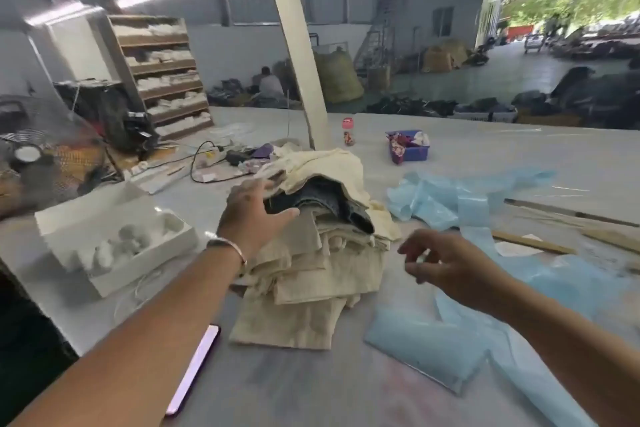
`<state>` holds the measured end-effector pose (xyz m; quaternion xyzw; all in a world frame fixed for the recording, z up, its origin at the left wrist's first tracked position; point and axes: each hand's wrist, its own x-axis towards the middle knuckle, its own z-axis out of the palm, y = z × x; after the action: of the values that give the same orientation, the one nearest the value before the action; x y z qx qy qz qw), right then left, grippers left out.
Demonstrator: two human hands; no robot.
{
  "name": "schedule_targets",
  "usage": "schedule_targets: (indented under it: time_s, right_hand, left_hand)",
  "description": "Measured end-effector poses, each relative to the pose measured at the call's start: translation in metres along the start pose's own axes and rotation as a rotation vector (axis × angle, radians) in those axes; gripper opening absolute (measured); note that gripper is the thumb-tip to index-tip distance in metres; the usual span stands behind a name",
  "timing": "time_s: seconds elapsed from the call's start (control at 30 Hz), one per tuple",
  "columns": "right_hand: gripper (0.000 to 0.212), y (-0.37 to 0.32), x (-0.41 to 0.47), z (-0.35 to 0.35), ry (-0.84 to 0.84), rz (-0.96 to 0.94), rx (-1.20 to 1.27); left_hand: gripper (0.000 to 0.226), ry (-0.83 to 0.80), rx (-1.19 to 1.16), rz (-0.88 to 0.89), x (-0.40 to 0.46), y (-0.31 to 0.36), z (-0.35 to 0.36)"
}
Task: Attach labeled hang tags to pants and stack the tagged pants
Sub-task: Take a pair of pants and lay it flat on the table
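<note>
pants pile [322, 246]: messy, beige with one dark pair | white box [114, 239], left: white lumps | left hand [254, 215] open on pile | right hand [446, 263] loose, holds nothing

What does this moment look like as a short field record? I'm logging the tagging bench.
setting: grey work table in a warehouse
pants pile: beige and cream pairs, one dark pair between them
left hand: fingers spread, at the pile's left side, holding nothing visible
right hand: loosely curled, above the table right of the pile
white box: left of the pile
phone: near table edge
blue plastic bags: right of the pile
</note>
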<state>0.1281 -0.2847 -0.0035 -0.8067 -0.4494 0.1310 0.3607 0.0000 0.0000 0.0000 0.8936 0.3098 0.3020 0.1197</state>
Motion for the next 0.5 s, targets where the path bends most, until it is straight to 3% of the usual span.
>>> schedule_targets:
  time_s: [0.1,0.17,0.23,0.3,0.37,0.5]
  right_hand:
    - [0.010,-0.015,0.062,0.017,0.089,0.021,-0.039]
    - [0.010,-0.019,0.092,0.031,0.090,0.051,-0.005]
    - [0.013,-0.019,0.111,0.040,0.090,0.070,0.024]
    - [0.014,-0.016,0.123,0.045,0.089,0.083,0.021]
    - [0.015,-0.012,0.130,0.049,0.096,0.104,0.055]
    - [0.012,-0.010,0.138,0.048,0.121,0.140,0.190]
  left_hand:
    - [0.100,-0.225,0.211,0.037,0.065,-0.023,0.019]
    - [0.104,-0.364,0.200,0.077,0.098,-0.038,0.033]
    - [0.093,-0.434,0.035,0.109,0.120,-0.055,0.046]
    - [0.065,-0.439,-0.093,0.159,0.138,-0.066,0.054]
    - [0.043,-0.366,-0.163,0.187,0.154,-0.074,0.058]
    - [0.028,-0.223,-0.117,0.175,0.176,-0.078,0.057]
